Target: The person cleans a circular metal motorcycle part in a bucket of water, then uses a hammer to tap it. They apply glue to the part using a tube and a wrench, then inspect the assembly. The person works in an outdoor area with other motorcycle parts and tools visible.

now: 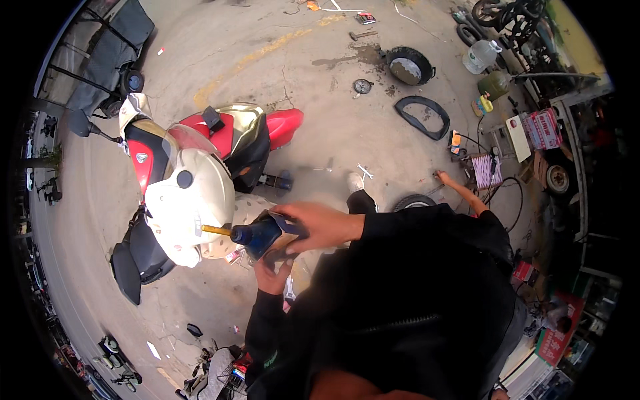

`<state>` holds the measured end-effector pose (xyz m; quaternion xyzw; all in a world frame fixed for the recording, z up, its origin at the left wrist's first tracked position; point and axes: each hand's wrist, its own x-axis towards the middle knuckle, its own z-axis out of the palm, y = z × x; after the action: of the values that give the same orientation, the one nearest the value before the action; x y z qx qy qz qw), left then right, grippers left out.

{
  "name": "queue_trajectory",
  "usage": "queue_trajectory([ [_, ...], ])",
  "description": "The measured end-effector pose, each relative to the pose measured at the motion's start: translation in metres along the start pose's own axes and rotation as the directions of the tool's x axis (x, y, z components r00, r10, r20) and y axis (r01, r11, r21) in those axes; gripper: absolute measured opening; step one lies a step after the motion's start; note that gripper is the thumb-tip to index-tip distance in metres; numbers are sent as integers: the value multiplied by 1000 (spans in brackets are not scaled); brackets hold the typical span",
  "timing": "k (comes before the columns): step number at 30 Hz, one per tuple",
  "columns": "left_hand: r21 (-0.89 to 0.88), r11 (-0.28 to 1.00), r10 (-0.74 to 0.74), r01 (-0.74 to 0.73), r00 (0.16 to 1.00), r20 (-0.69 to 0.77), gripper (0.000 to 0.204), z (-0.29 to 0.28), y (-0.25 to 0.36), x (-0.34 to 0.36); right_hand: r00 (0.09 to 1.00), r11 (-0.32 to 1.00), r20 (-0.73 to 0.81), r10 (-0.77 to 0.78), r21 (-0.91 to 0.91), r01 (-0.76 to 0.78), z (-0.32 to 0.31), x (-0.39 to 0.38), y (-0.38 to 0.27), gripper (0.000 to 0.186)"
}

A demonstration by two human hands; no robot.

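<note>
Between my hands is a dark blue, bottle-shaped thing [259,235] with a narrow neck and a thin yellow stem pointing left; its exact kind does not show. My right hand [320,225] grips its right side from above, fingers around it. From below, my left hand [273,275] closes on its lower end, with part of the fingers hidden. Just left of the stem stands a scooter [190,200] with a white front and red panels. The stem's tip overlaps the scooter's white front in view; whether they touch, I cannot tell.
Beyond lie wrenches [365,171], a black tire [422,118], a black basin [409,65] and a hammer [363,35]. At right, another person's arm [467,193] reaches toward the ground near a hose [519,203]. A clear plastic jug [481,57] stands farther off.
</note>
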<state>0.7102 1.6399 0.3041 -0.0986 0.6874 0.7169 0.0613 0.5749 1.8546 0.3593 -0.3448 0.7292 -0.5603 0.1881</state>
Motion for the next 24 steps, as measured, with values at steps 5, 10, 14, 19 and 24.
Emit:
queue_trajectory([
  [5, 100, 995, -38, 8, 953, 302, 70, 93, 28, 135, 973, 976, -84, 216, 49, -212, -134, -28, 46, 76],
  [10, 285, 957, -51, -57, 932, 358, 72, 149, 56, 239, 956, 993, -293, 10, -110, -44, -244, 1, 63, 62],
  [14, 422, 906, -63, -40, 972, 227, 69, 155, 44, 321, 880, 974, -475, 17, -192, -122, -311, 39, 91, 60],
  [19, 835, 549, -247, 30, 961, 127, 33, 80, -43, 410, 833, 951, -536, 138, -164, -263, -390, 63, 152, 59],
  [24, 657, 632, -511, 411, 858, -44, 25, 71, -87, 506, 676, 878, -668, 311, -72, -474, -477, 99, 224, 60],
])
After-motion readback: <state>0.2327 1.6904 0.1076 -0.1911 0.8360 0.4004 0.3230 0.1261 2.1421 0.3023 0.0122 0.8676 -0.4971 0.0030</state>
